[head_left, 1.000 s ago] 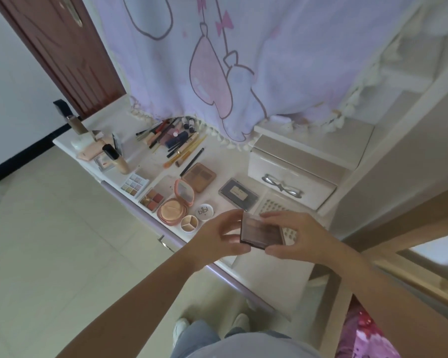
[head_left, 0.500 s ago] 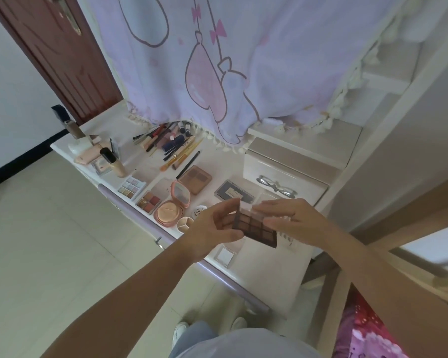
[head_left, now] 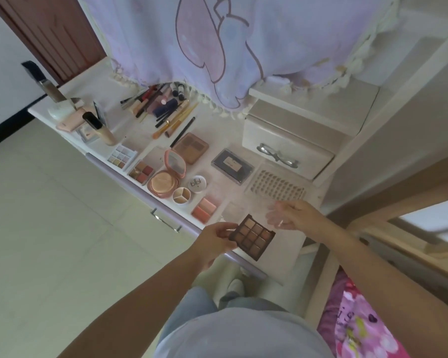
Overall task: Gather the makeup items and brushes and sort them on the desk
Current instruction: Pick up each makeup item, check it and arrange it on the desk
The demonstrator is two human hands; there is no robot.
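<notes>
Fingers of the left hand [head_left: 214, 240] pinch the left corner of a dark nine-pan eyeshadow palette [head_left: 254, 236], holding it open-faced at lower centre of the frame, over the near edge of the counter [head_left: 277, 250]. The palette sits cornerwise, one diagonal running from upper left to lower right. Just to its upper right, the right hand [head_left: 291, 214] hovers loosely curled around something clear and blurred, perhaps the palette's lid; I cannot tell for sure.

The likely move is setting the palette down among the other palettes, which lie up and left of the left hand. The nearest is a pink blush duo [head_left: 204, 209], just above the left thumb, so the left hand is the nearer one for that placement.

Further out, a round powder compact [head_left: 166, 182] stands open with its puff inside, and a small round pot [head_left: 181, 197] holds three cream shades. Brushes and pencils [head_left: 170, 112] lie bunched at upper centre.
</notes>
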